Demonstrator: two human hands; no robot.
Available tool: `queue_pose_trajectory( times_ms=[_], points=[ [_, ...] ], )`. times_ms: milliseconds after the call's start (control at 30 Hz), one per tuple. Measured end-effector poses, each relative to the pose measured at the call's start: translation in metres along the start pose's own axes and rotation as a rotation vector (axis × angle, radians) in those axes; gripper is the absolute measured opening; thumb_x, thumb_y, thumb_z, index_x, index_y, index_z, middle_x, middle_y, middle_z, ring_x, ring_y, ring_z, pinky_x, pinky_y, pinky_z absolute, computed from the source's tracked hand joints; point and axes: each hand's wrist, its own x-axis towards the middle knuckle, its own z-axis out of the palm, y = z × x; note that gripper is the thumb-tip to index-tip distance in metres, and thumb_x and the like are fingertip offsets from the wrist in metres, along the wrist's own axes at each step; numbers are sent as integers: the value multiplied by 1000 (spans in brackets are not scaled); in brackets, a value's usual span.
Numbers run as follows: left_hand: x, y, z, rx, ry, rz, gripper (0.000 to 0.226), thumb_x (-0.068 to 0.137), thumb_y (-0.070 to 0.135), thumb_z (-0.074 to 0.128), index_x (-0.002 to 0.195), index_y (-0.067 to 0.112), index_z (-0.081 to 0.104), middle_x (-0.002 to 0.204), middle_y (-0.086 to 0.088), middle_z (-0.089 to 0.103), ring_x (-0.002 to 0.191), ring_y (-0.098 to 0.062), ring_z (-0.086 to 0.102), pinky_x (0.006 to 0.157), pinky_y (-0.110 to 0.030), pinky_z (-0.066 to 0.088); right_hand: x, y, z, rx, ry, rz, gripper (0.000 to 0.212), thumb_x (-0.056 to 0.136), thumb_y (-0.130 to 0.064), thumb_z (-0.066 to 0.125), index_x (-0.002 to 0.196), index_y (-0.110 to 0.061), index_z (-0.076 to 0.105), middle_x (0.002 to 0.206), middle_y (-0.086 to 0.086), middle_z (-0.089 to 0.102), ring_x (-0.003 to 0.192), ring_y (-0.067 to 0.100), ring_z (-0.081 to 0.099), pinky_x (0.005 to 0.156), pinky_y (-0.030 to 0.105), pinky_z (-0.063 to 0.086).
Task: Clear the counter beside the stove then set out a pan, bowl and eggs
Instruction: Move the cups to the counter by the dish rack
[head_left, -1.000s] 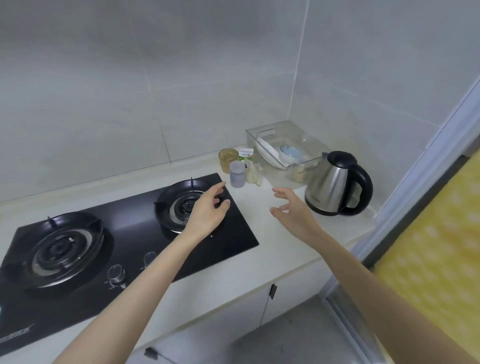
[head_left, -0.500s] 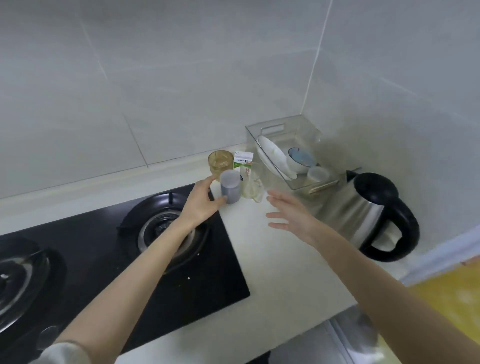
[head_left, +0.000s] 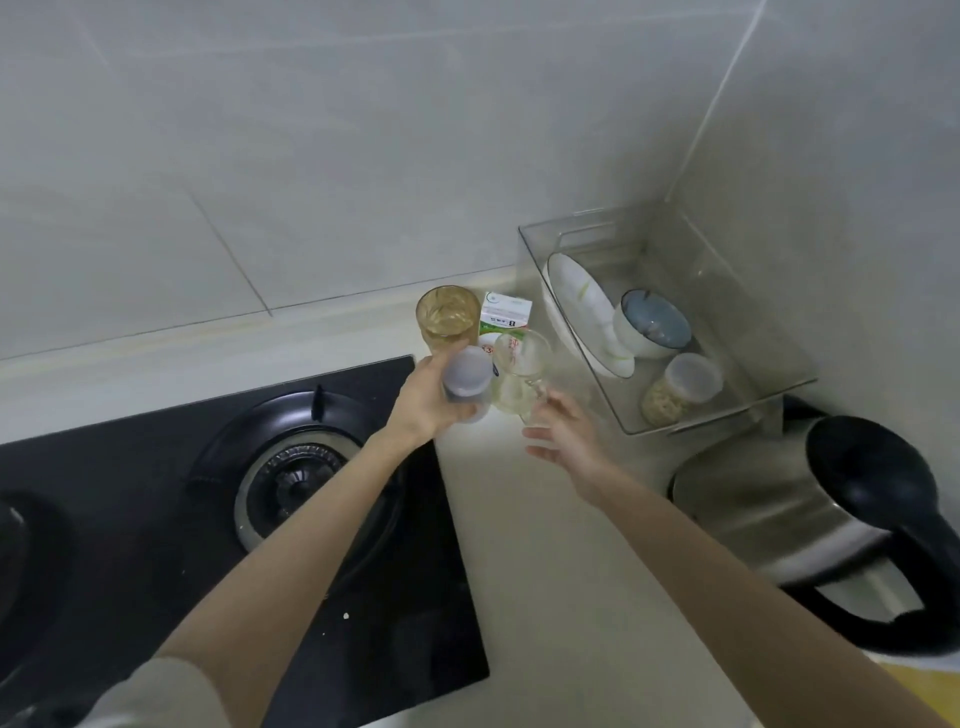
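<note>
My left hand (head_left: 423, 402) grips a small grey lidded jar (head_left: 467, 382) on the counter beside the stove. My right hand (head_left: 563, 434) reaches the clear glass measuring cup (head_left: 519, 379), fingertips at its handle; whether they close on it I cannot tell. Behind them stand an amber glass (head_left: 448, 317) and a small white-green carton (head_left: 505, 314). A clear bin (head_left: 779, 358) in the corner holds a white plate (head_left: 584, 312), a blue-lined bowl (head_left: 652, 325) and a lidded tub (head_left: 685, 387). No pan or eggs are in view.
A black gas hob (head_left: 415, 597) with a burner (head_left: 296, 467) lies to the left. A steel kettle (head_left: 769, 504) with a black handle stands on the right of the counter (head_left: 561, 597). Tiled walls close the corner.
The camera moved closer over the counter. My left hand closed round the grey jar. My right hand advanced to the measuring cup's handle.
</note>
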Motion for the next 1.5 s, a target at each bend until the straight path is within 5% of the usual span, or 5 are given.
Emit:
queue_pose_trajectory(
  times_ms=[400, 700, 1100, 1300, 1500],
  points=[
    [-13, 0, 0, -85, 171, 25, 73, 60, 19, 86, 125, 30, 55, 122, 7, 61, 113, -14, 55, 93, -26, 42, 12, 1, 1, 56, -64, -43, 19, 102, -16, 42, 88, -12, 54, 88, 1, 55, 72, 14, 55, 65, 17, 54],
    [-92, 22, -15, -66, 349, 132, 74, 55, 21, 89, 120, 33, 57, 120, 20, 61, 111, -4, 56, 99, -30, 45, -48, 9, -21, -3, -210, -127, 23, 102, -15, 41, 84, -12, 54, 88, 1, 55, 77, 15, 55, 85, 29, 52],
    [-302, 51, -22, -31, 654, 59, 74, 60, 26, 86, 126, 37, 53, 116, 23, 57, 108, -6, 55, 93, -28, 48, -202, -9, -53, -153, -475, -387, 23, 102, -20, 43, 85, -13, 56, 87, -1, 55, 77, 14, 54, 89, 31, 53],
    [-407, 41, -34, -42, 781, -4, 74, 59, 27, 86, 124, 38, 54, 115, 24, 58, 104, -6, 58, 89, -32, 52, -281, 2, -29, -240, -639, -402, 21, 100, -14, 44, 85, -11, 58, 86, 1, 57, 72, 13, 55, 80, 27, 56],
    [-529, 13, -52, -21, 957, -96, 73, 58, 26, 88, 123, 39, 54, 113, 22, 60, 100, -6, 59, 84, -28, 52, -365, 47, 27, -331, -837, -353, 21, 99, -13, 45, 84, -10, 59, 84, 1, 57, 75, 17, 52, 93, 40, 54]
  ],
)
